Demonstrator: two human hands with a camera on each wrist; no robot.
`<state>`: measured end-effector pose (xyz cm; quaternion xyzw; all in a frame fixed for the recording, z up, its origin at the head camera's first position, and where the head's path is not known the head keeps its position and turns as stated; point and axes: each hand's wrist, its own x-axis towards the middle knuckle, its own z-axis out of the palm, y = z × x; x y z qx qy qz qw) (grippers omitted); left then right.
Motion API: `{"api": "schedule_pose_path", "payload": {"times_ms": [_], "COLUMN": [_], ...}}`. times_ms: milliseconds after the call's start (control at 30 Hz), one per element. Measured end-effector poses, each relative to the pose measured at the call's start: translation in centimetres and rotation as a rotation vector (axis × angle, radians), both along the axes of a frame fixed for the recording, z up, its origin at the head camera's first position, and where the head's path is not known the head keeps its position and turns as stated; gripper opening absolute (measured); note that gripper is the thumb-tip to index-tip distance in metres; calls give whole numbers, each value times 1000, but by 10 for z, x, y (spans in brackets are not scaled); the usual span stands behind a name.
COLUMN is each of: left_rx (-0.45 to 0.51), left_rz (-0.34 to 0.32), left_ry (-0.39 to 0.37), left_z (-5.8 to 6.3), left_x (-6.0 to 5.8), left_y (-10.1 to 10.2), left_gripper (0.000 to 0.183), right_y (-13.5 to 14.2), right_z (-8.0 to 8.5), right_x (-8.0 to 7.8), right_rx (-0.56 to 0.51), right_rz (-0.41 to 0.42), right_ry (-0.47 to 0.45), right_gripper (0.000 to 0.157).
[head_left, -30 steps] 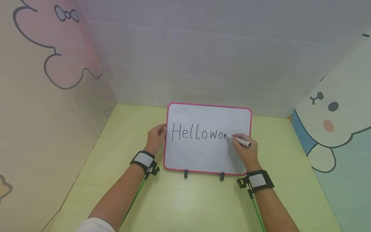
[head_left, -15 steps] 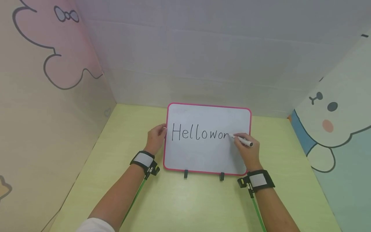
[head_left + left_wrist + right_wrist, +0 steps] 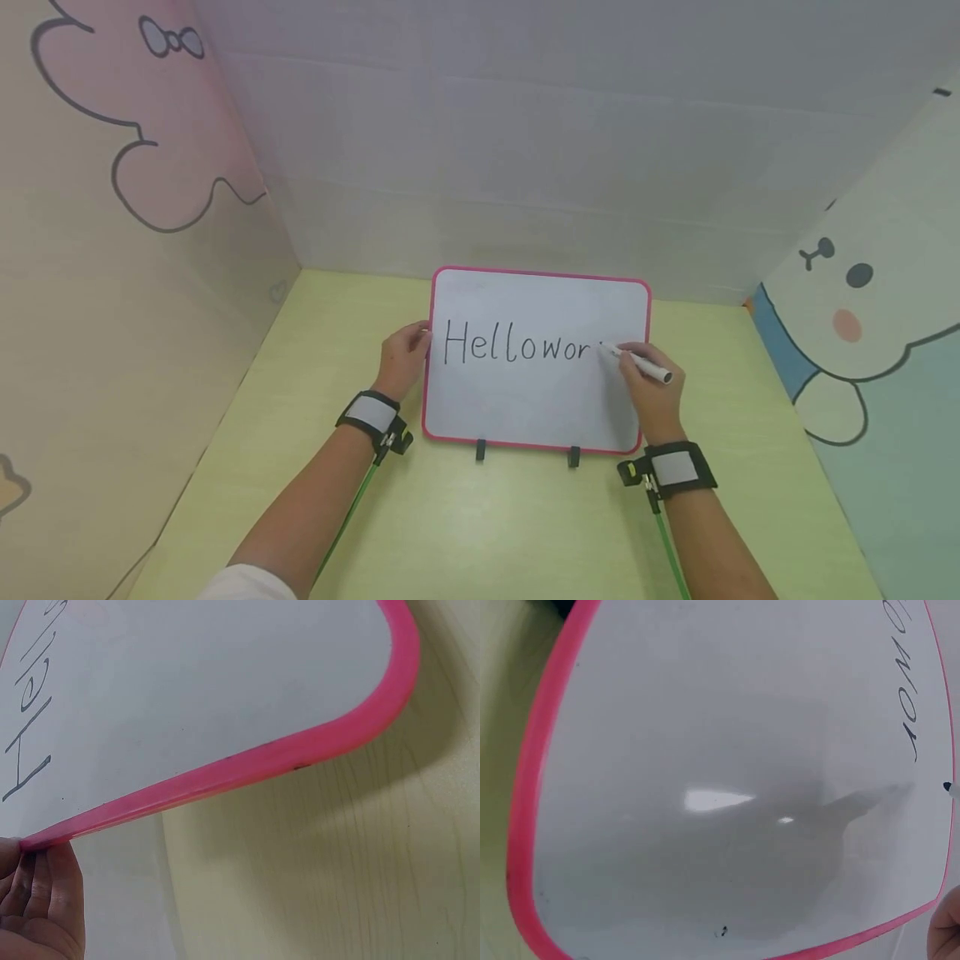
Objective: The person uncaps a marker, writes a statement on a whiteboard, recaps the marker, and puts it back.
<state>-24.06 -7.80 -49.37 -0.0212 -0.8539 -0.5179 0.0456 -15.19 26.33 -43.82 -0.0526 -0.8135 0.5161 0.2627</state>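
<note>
A whiteboard (image 3: 517,400) with a pink rim leans back on the table, with "Hellowor" handwritten in black across it. My left hand (image 3: 402,360) pinches its left edge; the left wrist view shows thumb and fingers (image 3: 64,881) on either side of the pink rim. My right hand (image 3: 654,387) holds a white marker (image 3: 645,365) with a black end, its tip just right of the letter "r". In the right wrist view the dark marker tip (image 3: 948,787) appears at the right border, beyond the "r", and only a bit of the hand (image 3: 946,930) shows.
Two small black feet (image 3: 573,457) hold up the board's lower edge on the pale yellow table (image 3: 480,533). A grey-white wall (image 3: 525,150) rises behind, and cartoon-printed walls (image 3: 892,333) stand on both sides. Each wrist wears a black strap with a green cable (image 3: 671,554).
My right hand has moved right with the marker, baring the whole "r", and the tip has come away to its right. My left hand stays at the board's edge.
</note>
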Motion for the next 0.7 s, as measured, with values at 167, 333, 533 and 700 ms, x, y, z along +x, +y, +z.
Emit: {"api": "schedule_pose_path", "payload": {"times_ms": [167,333,533,700], "left_rx": [8,4,13,15], "left_rz": [6,2,3,11], "left_ry": [-6,-6,-20,-29], "left_z": [1,1,0,1], "left_x": [0,0,0,0], "left_y": [1,1,0,1], "left_gripper": [33,33,33,33], "right_y": [3,2,7,16], "right_z": [1,2,-8,-25], "right_x": [1,1,-6,-15], "right_rx": [23,50,70,68], "right_rz": [17,11,9,9], "right_ry": [-21,-43,-81,-86], "right_gripper": [13,14,17,19]}}
